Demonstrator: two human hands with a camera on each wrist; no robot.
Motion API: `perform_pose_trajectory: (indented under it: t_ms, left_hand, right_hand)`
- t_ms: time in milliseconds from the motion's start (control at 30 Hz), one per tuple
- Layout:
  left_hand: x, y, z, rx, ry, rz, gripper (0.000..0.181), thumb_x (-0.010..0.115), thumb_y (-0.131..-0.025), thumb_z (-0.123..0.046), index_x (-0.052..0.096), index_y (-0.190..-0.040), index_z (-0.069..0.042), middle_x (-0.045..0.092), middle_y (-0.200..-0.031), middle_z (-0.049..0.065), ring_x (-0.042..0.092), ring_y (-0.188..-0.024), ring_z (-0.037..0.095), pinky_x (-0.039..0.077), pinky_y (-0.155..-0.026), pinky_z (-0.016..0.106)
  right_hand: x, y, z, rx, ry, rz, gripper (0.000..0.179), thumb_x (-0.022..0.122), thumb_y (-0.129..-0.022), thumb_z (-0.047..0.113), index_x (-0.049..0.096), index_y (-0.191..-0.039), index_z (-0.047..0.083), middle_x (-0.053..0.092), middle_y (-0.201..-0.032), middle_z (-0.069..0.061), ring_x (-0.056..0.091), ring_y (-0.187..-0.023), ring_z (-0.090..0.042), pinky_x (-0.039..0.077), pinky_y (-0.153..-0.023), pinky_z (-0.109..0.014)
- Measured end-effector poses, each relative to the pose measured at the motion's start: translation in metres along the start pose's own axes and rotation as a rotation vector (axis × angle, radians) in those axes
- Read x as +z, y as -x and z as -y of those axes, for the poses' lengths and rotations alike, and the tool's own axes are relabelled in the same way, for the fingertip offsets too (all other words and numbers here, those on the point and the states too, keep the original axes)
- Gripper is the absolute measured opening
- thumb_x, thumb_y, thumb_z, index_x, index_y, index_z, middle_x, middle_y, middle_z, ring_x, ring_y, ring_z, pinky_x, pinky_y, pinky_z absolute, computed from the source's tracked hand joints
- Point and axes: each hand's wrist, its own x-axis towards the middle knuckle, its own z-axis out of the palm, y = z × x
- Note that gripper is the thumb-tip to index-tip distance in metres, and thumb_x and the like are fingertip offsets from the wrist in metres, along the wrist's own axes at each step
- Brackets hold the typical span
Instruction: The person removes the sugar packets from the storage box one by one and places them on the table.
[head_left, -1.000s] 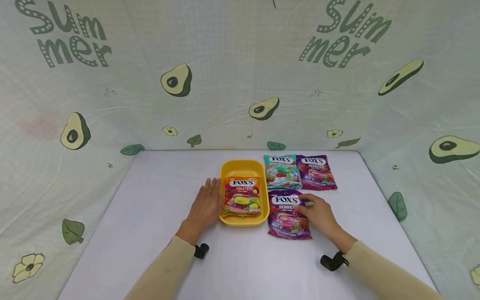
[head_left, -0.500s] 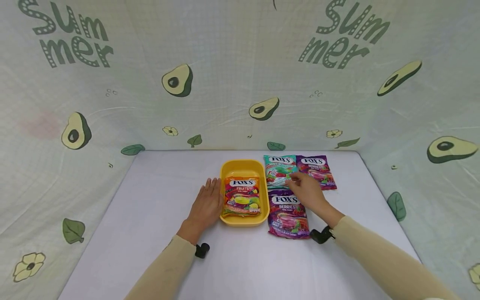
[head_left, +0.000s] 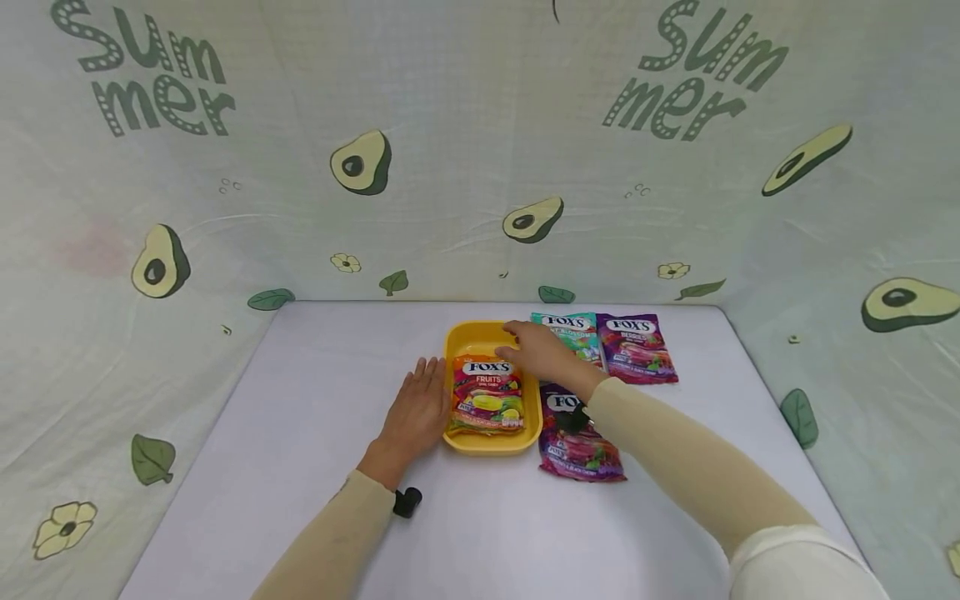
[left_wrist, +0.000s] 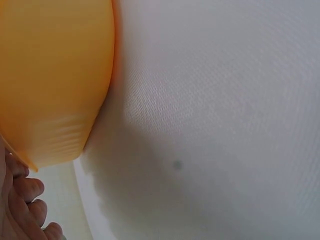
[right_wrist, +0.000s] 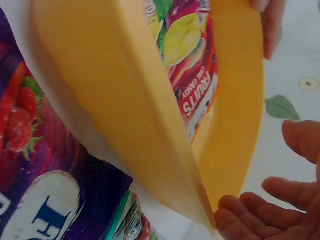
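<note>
Beside the left wall of a yellow plastic tub (head_left: 491,447), my left hand (head_left: 415,410) lies with straight fingers along the side. Its fingertips (left_wrist: 31,189) show next to the tub's wall (left_wrist: 55,75) in the left wrist view. An orange-red FOX'S Fruits candy bag (head_left: 487,398) lies face up inside the tub. My right hand (head_left: 546,357) reaches over the tub's far right corner, fingers loosely spread and holding nothing. In the right wrist view, the fingertips (right_wrist: 232,207) are right at the tub's rim. The right forearm partly covers a purple FOX'S Berries bag (head_left: 573,458).
Behind the right hand lies a teal mint blossom candy bag (head_left: 576,333), partly hidden. Another purple Berries bag (head_left: 639,350) sits to its right near the table's back edge. A printed cloth (head_left: 450,150) hangs behind the white table (head_left: 480,533).
My right hand has moved from the front Berries bag, up across the mint blossom bag, then left to the tub's rim. The left hand and the tub have stayed in place.
</note>
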Motion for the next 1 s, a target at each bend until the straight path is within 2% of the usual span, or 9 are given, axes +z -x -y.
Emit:
perform_pose_trajectory:
  t_ms: [167,300,433,500,633,733,833,933,1000]
  left_hand:
    - [0.002,0.000,0.001,-0.002,0.004,-0.002,0.064,0.041,-0.114,-0.033,0.025,-0.167,-0.003,0.031,-0.172,0.016,0.022,-0.163,0.034,0.021,-0.132,0.051]
    - [0.002,0.001,0.001,0.002,-0.007,-0.007,0.064,0.042,-0.113,-0.032,0.025,-0.167,-0.003,0.031,-0.172,0.017,0.022,-0.162,0.034,0.022,-0.132,0.052]
    - [0.001,0.001,0.000,-0.003,-0.022,0.001,0.064,0.042,-0.114,-0.033,0.023,-0.168,-0.003,0.030,-0.173,0.016,0.021,-0.163,0.034,0.021,-0.132,0.051]
    - [0.001,0.002,-0.001,-0.008,-0.024,0.006,0.064,0.042,-0.114,-0.033,0.022,-0.168,-0.004,0.030,-0.173,0.016,0.021,-0.163,0.033,0.021,-0.132,0.051]
    - [0.001,0.002,-0.002,-0.010,-0.014,0.002,0.064,0.042,-0.114,-0.033,0.024,-0.168,-0.003,0.031,-0.172,0.016,0.022,-0.163,0.034,0.022,-0.131,0.051]
    - [0.003,0.002,-0.001,-0.007,-0.008,-0.008,0.064,0.043,-0.113,-0.033,0.025,-0.167,-0.003,0.032,-0.172,0.016,0.023,-0.162,0.034,0.023,-0.131,0.052]
    - [0.004,0.001,-0.001,-0.008,-0.002,-0.016,0.063,0.042,-0.114,-0.032,0.025,-0.167,-0.004,0.032,-0.172,0.015,0.024,-0.162,0.033,0.023,-0.131,0.051]
    - [0.004,0.001,-0.001,-0.014,0.001,-0.016,0.063,0.041,-0.114,-0.033,0.025,-0.168,-0.005,0.032,-0.172,0.015,0.024,-0.162,0.033,0.023,-0.131,0.051]
    - [0.004,0.001,0.000,-0.020,-0.001,-0.015,0.063,0.041,-0.114,-0.035,0.025,-0.168,-0.006,0.032,-0.172,0.015,0.024,-0.162,0.033,0.023,-0.131,0.051]
  right_hand:
    - [0.011,-0.013,0.009,-0.015,0.108,0.071,0.064,0.065,-0.105,0.040,0.052,-0.152,-0.001,0.062,-0.148,-0.020,0.062,-0.133,-0.035,0.049,-0.116,-0.052]
    - [0.020,-0.021,0.012,-0.012,0.140,0.131,0.064,0.065,-0.105,0.041,0.053,-0.149,-0.004,0.067,-0.139,-0.020,0.068,-0.120,-0.032,0.054,-0.111,-0.048]
    - [0.026,-0.026,0.016,-0.011,0.253,0.197,0.067,0.066,-0.104,0.045,0.053,-0.146,-0.005,0.069,-0.131,-0.020,0.069,-0.113,-0.030,0.055,-0.109,-0.046]
    - [0.028,-0.027,0.019,0.006,0.286,0.225,0.070,0.066,-0.103,0.047,0.051,-0.148,-0.004,0.069,-0.132,-0.020,0.067,-0.116,-0.031,0.054,-0.110,-0.046]
    - [0.029,-0.025,0.024,0.073,0.337,0.287,0.081,0.065,-0.101,0.054,0.044,-0.156,-0.002,0.062,-0.146,-0.021,0.060,-0.131,-0.036,0.047,-0.118,-0.051]
    - [0.030,-0.023,0.025,0.094,0.364,0.309,0.083,0.065,-0.100,0.057,0.045,-0.155,-0.001,0.061,-0.146,-0.021,0.057,-0.133,-0.037,0.046,-0.119,-0.052]
    - [0.029,-0.023,0.023,0.055,0.357,0.295,0.072,0.068,-0.099,0.057,0.060,-0.142,-0.001,0.070,-0.129,-0.016,0.062,-0.118,-0.032,0.051,-0.114,-0.046]
    - [0.025,-0.023,0.020,0.014,0.306,0.280,0.056,0.074,-0.097,0.051,0.070,-0.124,0.002,0.072,-0.106,-0.010,0.062,-0.096,-0.026,0.057,-0.099,-0.039]
    - [0.021,-0.023,0.019,-0.011,0.276,0.288,0.049,0.077,-0.096,0.046,0.071,-0.119,0.003,0.070,-0.100,-0.008,0.060,-0.089,-0.024,0.058,-0.091,-0.037]
